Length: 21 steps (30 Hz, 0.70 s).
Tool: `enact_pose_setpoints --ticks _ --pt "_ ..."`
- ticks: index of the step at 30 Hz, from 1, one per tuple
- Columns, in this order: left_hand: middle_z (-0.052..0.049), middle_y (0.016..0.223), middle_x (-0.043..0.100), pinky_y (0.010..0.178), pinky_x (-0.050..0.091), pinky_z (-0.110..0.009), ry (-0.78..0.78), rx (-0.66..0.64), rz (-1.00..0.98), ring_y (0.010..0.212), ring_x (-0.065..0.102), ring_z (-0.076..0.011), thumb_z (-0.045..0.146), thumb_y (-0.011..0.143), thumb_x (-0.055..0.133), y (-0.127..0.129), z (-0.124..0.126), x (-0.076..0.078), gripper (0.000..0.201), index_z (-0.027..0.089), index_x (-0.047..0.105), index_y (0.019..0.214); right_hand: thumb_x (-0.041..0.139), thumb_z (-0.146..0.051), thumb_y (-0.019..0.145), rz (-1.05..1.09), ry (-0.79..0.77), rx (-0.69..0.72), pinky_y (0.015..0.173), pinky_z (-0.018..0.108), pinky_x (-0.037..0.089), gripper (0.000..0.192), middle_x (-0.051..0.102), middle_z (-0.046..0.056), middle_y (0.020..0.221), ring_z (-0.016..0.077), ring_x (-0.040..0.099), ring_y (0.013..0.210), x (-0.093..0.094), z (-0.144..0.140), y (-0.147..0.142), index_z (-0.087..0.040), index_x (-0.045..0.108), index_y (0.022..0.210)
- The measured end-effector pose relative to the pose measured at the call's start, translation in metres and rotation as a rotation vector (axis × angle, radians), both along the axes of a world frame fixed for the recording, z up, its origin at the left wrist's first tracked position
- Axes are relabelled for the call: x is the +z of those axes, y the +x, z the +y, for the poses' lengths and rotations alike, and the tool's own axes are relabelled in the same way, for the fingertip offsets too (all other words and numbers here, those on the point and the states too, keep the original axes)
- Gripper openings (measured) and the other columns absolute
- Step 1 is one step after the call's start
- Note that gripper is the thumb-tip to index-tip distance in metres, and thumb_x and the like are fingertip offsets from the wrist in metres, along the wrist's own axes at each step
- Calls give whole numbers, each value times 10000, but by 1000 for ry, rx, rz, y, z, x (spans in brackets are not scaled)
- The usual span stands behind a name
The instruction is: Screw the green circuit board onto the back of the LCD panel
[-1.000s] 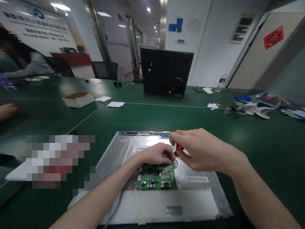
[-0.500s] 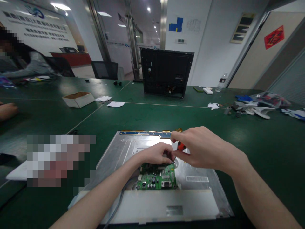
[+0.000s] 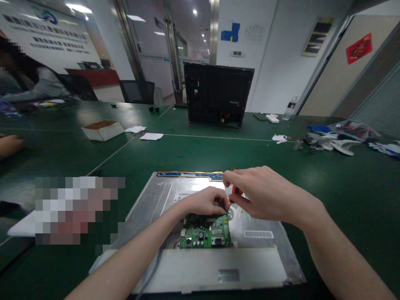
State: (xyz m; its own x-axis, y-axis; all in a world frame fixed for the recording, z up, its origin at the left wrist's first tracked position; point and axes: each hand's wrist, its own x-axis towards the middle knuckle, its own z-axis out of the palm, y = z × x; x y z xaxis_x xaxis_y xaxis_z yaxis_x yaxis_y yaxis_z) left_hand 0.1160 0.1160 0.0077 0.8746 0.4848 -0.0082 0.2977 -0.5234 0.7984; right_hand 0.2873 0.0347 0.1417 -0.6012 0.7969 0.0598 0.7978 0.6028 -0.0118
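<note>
A silver display panel [image 3: 262,258] lies back side up on the table before me, with a green circuit board [image 3: 206,234] on its middle. My right hand [image 3: 259,191] is closed around the orange and black handle of a screwdriver [image 3: 236,191]. Its thin shaft points down to the board's upper right corner. Beside the tip, my left hand [image 3: 208,201] has its thumb and fingers pinched together over the board's far edge; what they grip, if anything, is hidden. A grey cable [image 3: 153,273] runs from the board's left side toward me. A blue circuit strip [image 3: 187,175] lines the panel's far edge.
A black monitor housing [image 3: 220,96] stands upright farther back. An open white box [image 3: 103,130] and papers [image 3: 151,136] lie at left. Scattered parts and bags [image 3: 331,139] lie at right, near a bottle [image 3: 290,107]. Another person's hand [image 3: 11,146] rests at the left edge.
The screwdriver handle shows a different side and sits slightly left of where it was, turned in my right hand. My left hand stays in place.
</note>
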Motion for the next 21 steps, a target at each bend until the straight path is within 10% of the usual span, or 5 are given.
enact_pose_setpoints --ticks 21 --pt "-7 782 687 699 467 -239 16 0 2 758 620 -167 53 685 668 -1 -1 1 143 142 686 796 476 -186 847 2 -28 36 522 275 232 81 626 12 875 133 512 623 4 -3 -1 -206 494 923"
